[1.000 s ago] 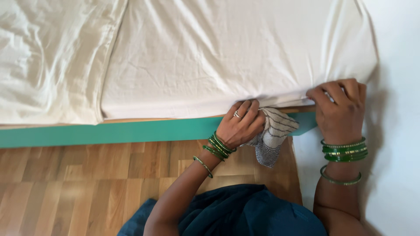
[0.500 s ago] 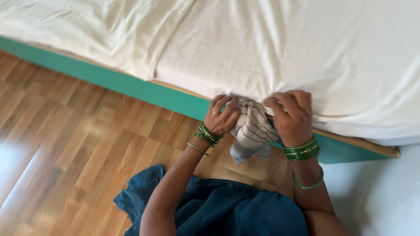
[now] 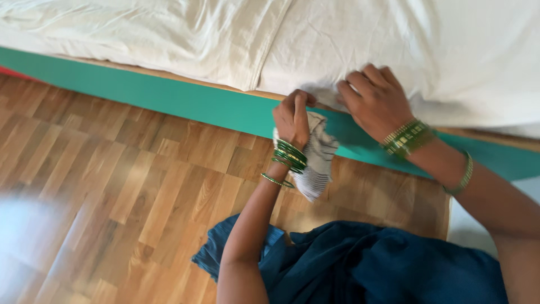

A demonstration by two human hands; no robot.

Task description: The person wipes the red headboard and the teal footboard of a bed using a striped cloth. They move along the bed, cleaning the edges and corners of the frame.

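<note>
My left hand is closed on a white cloth with thin dark stripes, holding it against the green bed frame just under the mattress edge. My right hand rests on the cream bed sheet where it hangs over the mattress side, fingers bent and pressing into the fabric. Both wrists carry green bangles. The cloth hangs down below my left wrist toward the floor.
A second cream sheet or mattress lies to the left on the same bed. Wooden plank flooring runs in front of the frame. My dark blue garment covers the floor below, and a white wall sits at the lower right.
The view has swung left along the bed. My hands moved left along the frame; the right hand left the mattress corner and now presses the sheet higher up, while the left keeps hold of the cloth.
</note>
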